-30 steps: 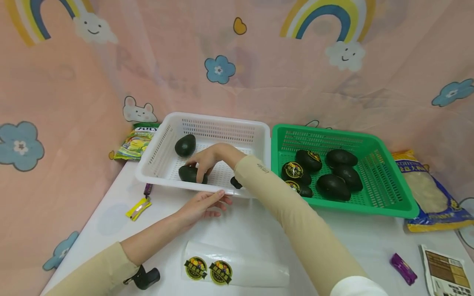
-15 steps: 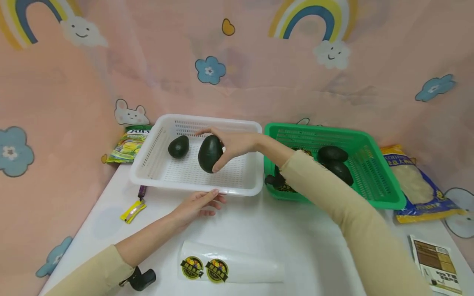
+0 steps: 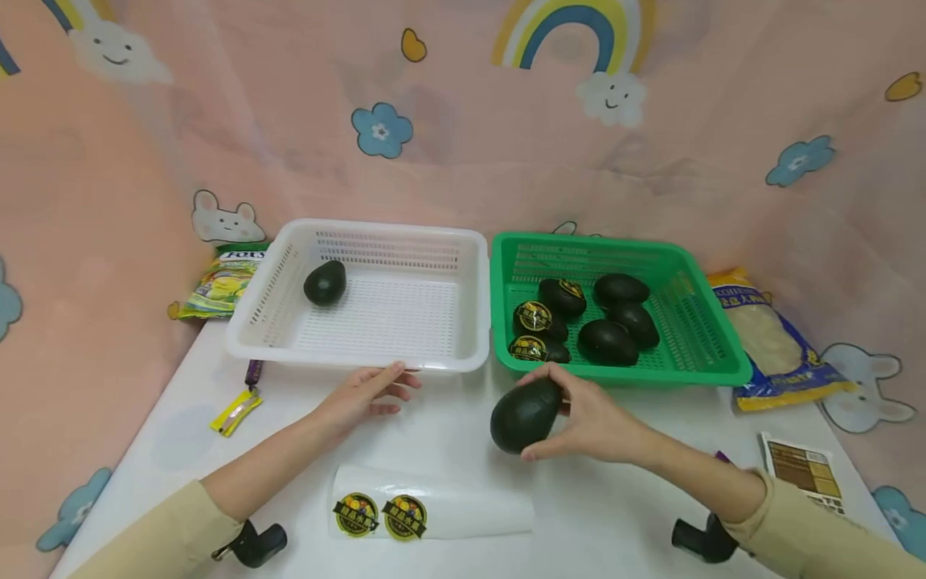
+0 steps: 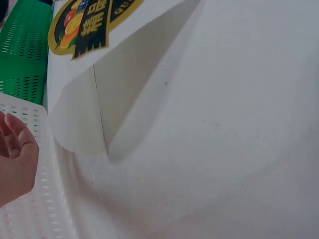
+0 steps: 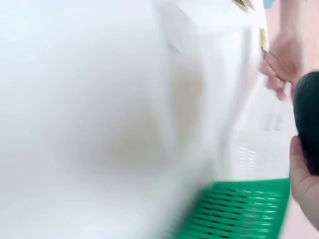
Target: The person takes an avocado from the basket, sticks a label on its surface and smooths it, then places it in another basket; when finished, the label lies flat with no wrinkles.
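We grip a dark green oval avocado (image 3: 524,416) in our right hand (image 3: 593,422), fingers curled around it just above the white surface (image 3: 622,515), in front of the green slotted plastic basket (image 3: 705,354). Our left hand (image 3: 362,392) lies with fingers relaxed and straight, fingertips touching the near rim of the white slotted plastic basket (image 3: 275,354). A clear sticker sheet (image 3: 434,508) lies nearby.
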Motion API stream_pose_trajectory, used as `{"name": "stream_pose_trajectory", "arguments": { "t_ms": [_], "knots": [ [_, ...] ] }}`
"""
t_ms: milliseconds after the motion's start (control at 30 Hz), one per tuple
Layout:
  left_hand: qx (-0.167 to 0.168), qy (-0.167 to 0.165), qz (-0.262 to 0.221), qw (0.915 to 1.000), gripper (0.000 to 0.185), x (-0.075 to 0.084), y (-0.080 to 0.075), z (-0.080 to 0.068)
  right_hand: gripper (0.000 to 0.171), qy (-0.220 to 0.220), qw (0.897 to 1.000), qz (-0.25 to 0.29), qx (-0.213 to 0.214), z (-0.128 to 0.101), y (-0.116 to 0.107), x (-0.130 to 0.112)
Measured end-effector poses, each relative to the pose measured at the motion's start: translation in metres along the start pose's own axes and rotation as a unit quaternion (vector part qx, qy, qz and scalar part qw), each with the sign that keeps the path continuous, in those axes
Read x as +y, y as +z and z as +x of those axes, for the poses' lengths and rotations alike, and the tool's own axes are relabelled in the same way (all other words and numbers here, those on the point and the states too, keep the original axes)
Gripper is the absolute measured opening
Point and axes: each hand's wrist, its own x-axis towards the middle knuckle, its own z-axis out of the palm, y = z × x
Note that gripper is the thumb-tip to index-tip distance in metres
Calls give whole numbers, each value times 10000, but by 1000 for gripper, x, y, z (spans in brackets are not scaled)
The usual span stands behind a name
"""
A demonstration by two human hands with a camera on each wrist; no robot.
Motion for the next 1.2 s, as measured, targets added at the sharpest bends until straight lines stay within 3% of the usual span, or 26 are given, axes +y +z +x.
{"name": "stream_pose_trajectory", "arguments": {
  "t_ms": [100, 233, 433, 733, 1000, 1200],
  "knots": [
    [28, 49, -17, 10000, 58, -1, -3, -1, 74, 452, 9981, -221, 368, -9, 15, 22],
    [55, 46, -29, 10000, 57, -1, -6, -1, 77, 721, 9940, -456, 678, -7, 33, 46],
    [66, 21, -69, 10000, 56, 1, -4, 1, 75, 407, 9946, -610, 740, -2, 47, 69],
    [105, -335, -297, 9989, 60, 7, 2, -5, 74, 16, 9911, -1230, 500, -2, 40, 72],
    [-387, -243, 313, 9985, 53, -1, 9, -21, 76, -309, 9883, -1424, 445, -2, 32, 73],
    [-769, 133, 975, 9922, 41, -9, 10, -32, 76, -456, 9876, -1412, 516, -1, 32, 76]
  ]
}}
